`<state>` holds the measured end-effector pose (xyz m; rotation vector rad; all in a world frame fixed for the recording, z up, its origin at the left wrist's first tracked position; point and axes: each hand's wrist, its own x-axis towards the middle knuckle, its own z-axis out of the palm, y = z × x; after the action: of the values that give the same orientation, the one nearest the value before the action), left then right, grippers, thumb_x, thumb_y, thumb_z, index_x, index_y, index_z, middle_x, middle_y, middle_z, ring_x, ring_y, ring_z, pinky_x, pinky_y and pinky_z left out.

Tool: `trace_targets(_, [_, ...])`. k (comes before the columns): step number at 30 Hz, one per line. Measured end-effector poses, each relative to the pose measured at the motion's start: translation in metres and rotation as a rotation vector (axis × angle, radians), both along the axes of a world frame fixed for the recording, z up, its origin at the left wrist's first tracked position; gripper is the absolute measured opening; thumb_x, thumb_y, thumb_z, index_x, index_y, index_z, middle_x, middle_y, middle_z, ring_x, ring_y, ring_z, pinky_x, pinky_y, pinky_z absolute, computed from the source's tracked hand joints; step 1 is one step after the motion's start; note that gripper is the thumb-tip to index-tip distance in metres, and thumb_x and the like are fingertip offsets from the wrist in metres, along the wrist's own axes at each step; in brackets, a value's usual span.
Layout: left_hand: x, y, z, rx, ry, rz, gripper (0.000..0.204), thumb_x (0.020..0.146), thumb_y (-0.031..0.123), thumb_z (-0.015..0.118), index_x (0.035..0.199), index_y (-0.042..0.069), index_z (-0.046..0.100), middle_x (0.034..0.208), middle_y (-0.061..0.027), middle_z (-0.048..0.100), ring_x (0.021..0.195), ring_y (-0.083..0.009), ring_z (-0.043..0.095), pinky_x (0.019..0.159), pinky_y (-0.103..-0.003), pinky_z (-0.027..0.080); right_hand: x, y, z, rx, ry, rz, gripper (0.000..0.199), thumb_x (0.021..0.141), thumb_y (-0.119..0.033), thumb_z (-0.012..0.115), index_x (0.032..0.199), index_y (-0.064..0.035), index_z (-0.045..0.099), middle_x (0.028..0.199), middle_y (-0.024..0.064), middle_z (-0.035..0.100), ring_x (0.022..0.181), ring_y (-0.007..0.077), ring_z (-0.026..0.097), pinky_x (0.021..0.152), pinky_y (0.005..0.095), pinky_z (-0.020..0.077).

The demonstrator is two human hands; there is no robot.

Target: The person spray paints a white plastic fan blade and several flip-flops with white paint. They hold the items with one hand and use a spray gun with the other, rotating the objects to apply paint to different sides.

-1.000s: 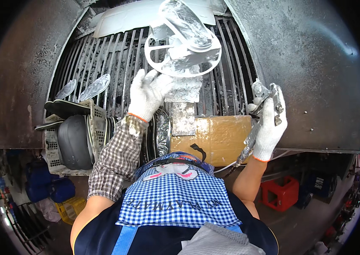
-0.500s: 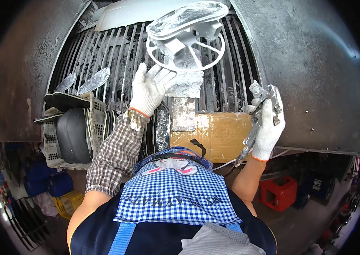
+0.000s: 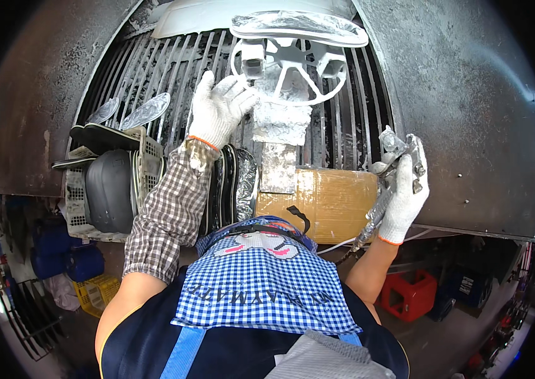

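Observation:
A white spoked wheel stands on a crusted pedestal, with blocky supports on top of it. Across these supports lies a long oval sole-shaped piece with a pale rim and a shiny, wrinkled silvery face. My left hand, in a white knit glove, is open with fingers spread at the wheel's near left edge; whether the fingertips touch it I cannot tell. On the right, my gloved right hand is wrapped round a paint-crusted spray gun, held apart from the wheel with its head pointing away from me.
Dark slatted grating lies behind, between metal side walls. A plastic crate of dark pieces stands left, with two silvery oval pieces beyond it. A taped cardboard box sits in front. A hose trails below the gun.
The wheel has turned, swinging the sole-shaped piece from a slant to nearly crosswise. My left hand has shifted slightly at the rim. The spray gun stays in my right hand.

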<state>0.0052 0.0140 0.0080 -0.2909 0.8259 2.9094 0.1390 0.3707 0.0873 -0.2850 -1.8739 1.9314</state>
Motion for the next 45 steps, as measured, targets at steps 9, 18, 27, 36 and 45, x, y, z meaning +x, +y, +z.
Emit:
trace_targets(9, [0.016,0.017,0.009,-0.153,-0.170,0.331,0.049,0.100,0.035,0.064,0.126,-0.006,0.054,0.137,-0.0309,0.056,0.126,-0.0440,0.059,0.107,-0.055,0.051,0.003,-0.011,0.013,-0.119,0.016,0.033,0.046,0.107,-0.011,0.060,0.150,0.0015,0.050,0.106,0.0110,0.071,0.081,0.0123,0.067,0.075,0.0274,0.0574])
trace_targets(18, [0.006,0.092,0.071,-0.011,-0.017,-0.012,0.059,0.105,0.031,0.056,0.147,-0.008,0.041,0.148,-0.0329,0.049,0.133,-0.0443,0.056,0.106,-0.052,0.055,0.005,-0.015,0.017,-0.125,-0.010,0.028,0.048,0.106,-0.012,0.061,0.151,0.0007,0.049,0.104,0.0119,0.071,0.082,0.0132,0.066,0.075,0.0288,0.0578])
trace_targets(27, [-0.065,0.111,0.078,0.168,0.209,-0.010,0.095,0.104,0.064,0.043,0.160,-0.007,0.016,0.166,-0.0322,0.022,0.152,-0.0464,0.032,0.117,-0.063,0.039,0.008,-0.008,0.011,-0.073,-0.001,0.013,0.045,0.107,-0.010,0.058,0.149,0.0049,0.050,0.110,0.0129,0.072,0.089,0.0134,0.067,0.081,0.0289,0.0568])
trace_targets(36, [-0.071,0.099,0.068,0.374,0.249,-0.070,0.100,0.102,0.068,0.045,0.161,-0.006,0.014,0.166,-0.0323,0.020,0.153,-0.0487,0.026,0.123,-0.063,0.028,0.008,-0.012,0.014,-0.115,-0.030,0.017,0.046,0.107,-0.009,0.057,0.150,0.0037,0.049,0.108,0.0138,0.072,0.081,0.0120,0.066,0.073,0.0280,0.0569])
trace_targets(45, [-0.068,0.093,0.079,0.351,0.255,-0.080,0.098,0.103,0.066,0.043,0.160,-0.007,0.013,0.165,-0.0335,0.021,0.153,-0.0483,0.028,0.121,-0.064,0.033,0.008,-0.008,0.008,-0.152,-0.009,0.050,0.047,0.106,-0.009,0.057,0.151,0.0042,0.048,0.111,0.0145,0.072,0.085,0.0132,0.067,0.076,0.0287,0.0577])
